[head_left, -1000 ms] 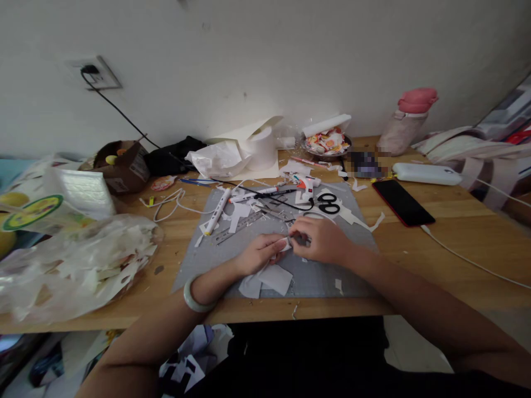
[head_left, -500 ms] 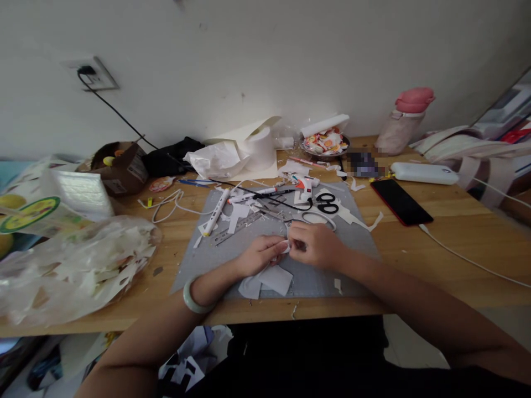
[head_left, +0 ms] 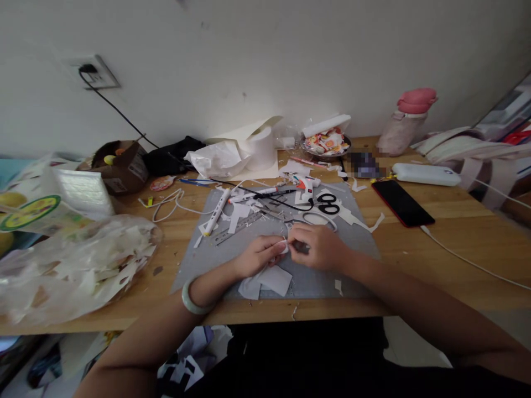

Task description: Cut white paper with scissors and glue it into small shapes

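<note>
My left hand (head_left: 258,255) and my right hand (head_left: 317,246) meet over a grey cutting mat (head_left: 215,260). Both pinch a small white paper piece (head_left: 282,247) between their fingertips. A dark small tool (head_left: 302,248) shows inside my right hand's fingers; what it is I cannot tell. Larger white paper pieces (head_left: 269,281) lie on the mat just under my left hand. A pale green bangle (head_left: 191,297) circles my left wrist.
On the mat's far side lie black scissors (head_left: 328,203), a glue gun (head_left: 306,184), a white marker (head_left: 216,211), a metal ruler (head_left: 238,226) and paper scraps. A phone (head_left: 402,202) lies right, a plastic bag of scraps (head_left: 78,265) left, a pink bottle (head_left: 404,119) at the back.
My right hand has slid slightly left and closer to my left hand. Otherwise nothing on the desk moved.
</note>
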### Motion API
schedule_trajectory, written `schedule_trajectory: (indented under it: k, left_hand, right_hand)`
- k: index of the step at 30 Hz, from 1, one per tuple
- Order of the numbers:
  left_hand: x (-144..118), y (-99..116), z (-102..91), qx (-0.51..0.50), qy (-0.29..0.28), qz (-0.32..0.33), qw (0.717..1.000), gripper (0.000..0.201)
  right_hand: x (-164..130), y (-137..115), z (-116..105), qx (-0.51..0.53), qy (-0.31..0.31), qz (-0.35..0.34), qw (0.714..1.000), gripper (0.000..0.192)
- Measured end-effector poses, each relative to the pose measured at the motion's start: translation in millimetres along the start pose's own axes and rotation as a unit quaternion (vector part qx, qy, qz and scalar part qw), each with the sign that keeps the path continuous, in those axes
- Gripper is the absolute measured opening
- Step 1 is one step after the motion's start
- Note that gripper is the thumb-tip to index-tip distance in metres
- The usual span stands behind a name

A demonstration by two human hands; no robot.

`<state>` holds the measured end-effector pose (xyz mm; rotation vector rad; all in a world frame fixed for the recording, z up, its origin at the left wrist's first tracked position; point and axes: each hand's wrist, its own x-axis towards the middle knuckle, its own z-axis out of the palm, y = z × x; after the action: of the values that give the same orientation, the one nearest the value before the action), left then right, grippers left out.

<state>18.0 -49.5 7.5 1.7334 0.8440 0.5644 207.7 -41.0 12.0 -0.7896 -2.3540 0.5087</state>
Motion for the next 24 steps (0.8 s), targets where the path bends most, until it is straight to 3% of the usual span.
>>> schedule_trajectory:
  k: [10,16,21,24]
  left_hand:
    - [1,-1,0.9,0.012,-0.013,-0.005,1.0,0.041]
    - [-1,-1,-1.0,0.005,0.012,0.0,1.0,0.041]
    - [0,-1,0.1,-0.001,0.012,-0.005,1.0,0.042]
    - [0,0,0.0,0.001,0.008,-0.006,1.0,0.043]
  right_hand:
    - [1,4,1,-0.074,-0.002,0.015,0.997,0.007]
    - [5,14,-14,-0.037,0.066,0.088,0.993,0.008]
    - [2,5,-7,-0.012,-0.001,0.007,1.0,0.006]
    - [0,2,-1,-0.02,-0.007,-0.019,1.0,0.006]
